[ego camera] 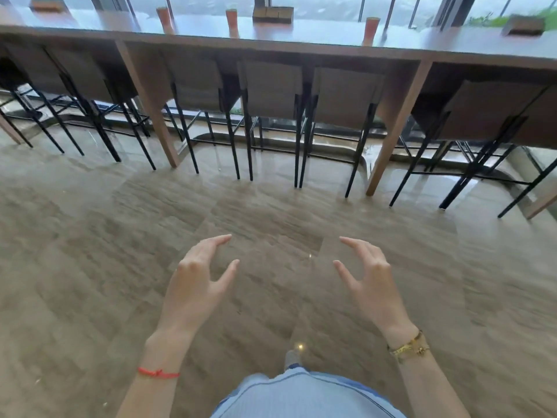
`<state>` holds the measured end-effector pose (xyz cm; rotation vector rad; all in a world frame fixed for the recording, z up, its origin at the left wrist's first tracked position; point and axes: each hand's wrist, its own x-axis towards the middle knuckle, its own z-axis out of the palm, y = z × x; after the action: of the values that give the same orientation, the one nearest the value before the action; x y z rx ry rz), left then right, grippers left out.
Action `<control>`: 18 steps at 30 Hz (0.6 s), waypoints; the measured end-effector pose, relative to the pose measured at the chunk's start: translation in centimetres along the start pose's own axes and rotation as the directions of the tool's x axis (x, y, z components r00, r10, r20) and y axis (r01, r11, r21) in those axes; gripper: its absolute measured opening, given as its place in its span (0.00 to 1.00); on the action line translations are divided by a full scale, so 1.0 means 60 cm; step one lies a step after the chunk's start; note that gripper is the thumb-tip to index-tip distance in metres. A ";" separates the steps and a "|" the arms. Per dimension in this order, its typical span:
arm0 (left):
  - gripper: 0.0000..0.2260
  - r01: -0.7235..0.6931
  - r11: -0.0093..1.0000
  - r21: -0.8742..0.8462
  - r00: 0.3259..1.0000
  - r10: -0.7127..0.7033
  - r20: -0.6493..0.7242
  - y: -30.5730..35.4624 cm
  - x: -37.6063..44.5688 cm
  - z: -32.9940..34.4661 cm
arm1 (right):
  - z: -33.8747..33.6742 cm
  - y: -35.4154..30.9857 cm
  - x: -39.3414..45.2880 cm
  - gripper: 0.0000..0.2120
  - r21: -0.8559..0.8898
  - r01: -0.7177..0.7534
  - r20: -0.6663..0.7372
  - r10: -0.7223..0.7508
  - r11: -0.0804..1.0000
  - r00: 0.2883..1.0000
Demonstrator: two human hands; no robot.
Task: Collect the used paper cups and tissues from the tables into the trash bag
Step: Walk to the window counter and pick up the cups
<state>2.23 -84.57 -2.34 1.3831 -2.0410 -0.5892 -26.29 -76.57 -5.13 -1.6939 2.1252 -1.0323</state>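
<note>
Three orange paper cups stand upright on the long counter table (331, 40) by the windows: one at the left (164, 20), one in the middle (232, 22), one at the right (371, 30). My left hand (197, 279) and my right hand (369, 277) are held out in front of me above the floor, well short of the table. Both have spread, curved fingers and hold nothing. No trash bag or tissue shows in the head view.
Several high stools (271, 95) with black legs are tucked under the counter, between its wooden legs (150, 104). Wooden boxes (272, 14) sit on the counter top. Glossy beige floor (90, 251) lies between me and the stools.
</note>
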 end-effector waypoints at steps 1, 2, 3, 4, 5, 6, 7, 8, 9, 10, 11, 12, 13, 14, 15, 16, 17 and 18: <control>0.19 0.007 1.000 -0.002 1.000 -0.007 -0.002 0.001 0.034 0.007 | 0.002 0.004 0.039 0.20 -0.005 0.008 -0.001 -0.008 1.000 1.000; 0.19 0.012 1.000 -0.007 1.000 -0.012 -0.004 0.000 0.068 0.014 | 0.005 0.008 0.076 0.21 -0.009 0.015 0.002 -0.015 1.000 1.000; 0.19 0.017 1.000 -0.014 1.000 -0.017 -0.002 -0.001 0.100 0.020 | 0.008 0.011 0.110 0.21 -0.011 0.019 0.009 -0.019 1.000 1.000; 0.19 0.021 1.000 -0.021 1.000 -0.021 0.000 -0.004 0.133 0.026 | 0.011 0.014 0.144 0.21 -0.013 0.024 0.014 -0.023 1.000 1.000; 0.19 0.024 0.999 -0.025 1.000 -0.024 0.000 -0.007 0.164 0.032 | 0.015 0.018 0.176 0.21 -0.018 0.028 0.015 -0.028 0.999 1.000; 0.19 0.024 0.999 -0.024 1.000 -0.024 0.000 -0.011 0.196 0.039 | 0.021 0.024 0.207 0.21 -0.025 0.031 0.014 -0.031 0.999 0.999; 0.19 0.025 0.999 -0.022 1.000 -0.025 0.000 -0.017 0.228 0.047 | 0.027 0.031 0.238 0.21 -0.029 0.032 0.015 -0.032 0.999 0.999; 0.19 0.026 0.999 -0.021 1.000 -0.026 0.002 -0.022 0.261 0.056 | 0.035 0.038 0.268 0.21 -0.028 0.031 0.019 -0.030 0.999 0.999; 0.19 0.027 0.999 -0.020 1.000 -0.027 0.004 -0.029 0.296 0.065 | 0.044 0.047 0.299 0.21 -0.025 0.027 0.025 -0.026 0.999 0.999; 0.19 0.027 0.999 -0.020 1.000 -0.027 0.007 -0.038 0.332 0.075 | 0.053 0.057 0.330 0.21 -0.024 0.021 0.031 -0.020 0.999 0.999; 0.19 0.026 0.999 -0.019 1.000 -0.026 0.013 -0.049 0.368 0.085 | 0.064 0.067 0.363 0.21 -0.026 0.012 0.036 -0.011 1.000 0.999; 0.19 0.025 1.000 -0.016 0.999 -0.024 0.024 -0.061 0.405 0.094 | 0.075 0.077 0.396 0.22 -0.028 0.003 0.036 -0.002 1.000 0.999; 0.19 0.019 1.000 -0.011 0.999 -0.019 0.031 -0.069 0.442 0.103 | 0.084 0.085 0.430 0.22 -0.025 -0.003 0.033 0.004 1.000 0.999; 0.19 0.008 1.000 -0.003 0.999 -0.008 0.032 -0.077 0.484 0.110 | 0.094 0.093 0.468 0.22 -0.020 -0.006 0.027 0.006 1.000 1.000; 0.20 -0.002 1.000 0.004 0.999 0.002 0.032 -0.085 0.527 0.118 | 0.103 0.099 0.509 0.22 -0.019 -0.007 0.020 0.007 1.000 1.000; 0.20 -0.011 1.000 0.007 0.999 0.011 0.035 -0.093 0.570 0.126 | 0.112 0.106 0.551 0.22 -0.021 -0.008 0.012 0.008 1.000 1.000; 0.20 -0.021 1.000 0.009 0.999 0.020 0.040 -0.100 0.614 0.134 | 0.119 0.111 0.594 0.22 -0.027 -0.010 0.002 0.010 1.000 1.000; 0.20 -0.029 1.000 0.011 0.999 0.029 0.043 -0.104 0.657 0.139 | 0.126 0.115 0.636 0.21 -0.032 -0.013 -0.011 0.013 0.999 1.000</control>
<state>-10.40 -123.35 -3.45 1.3561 -2.0978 -0.5994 -38.71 -114.07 -5.95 -1.6899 2.1675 -1.0112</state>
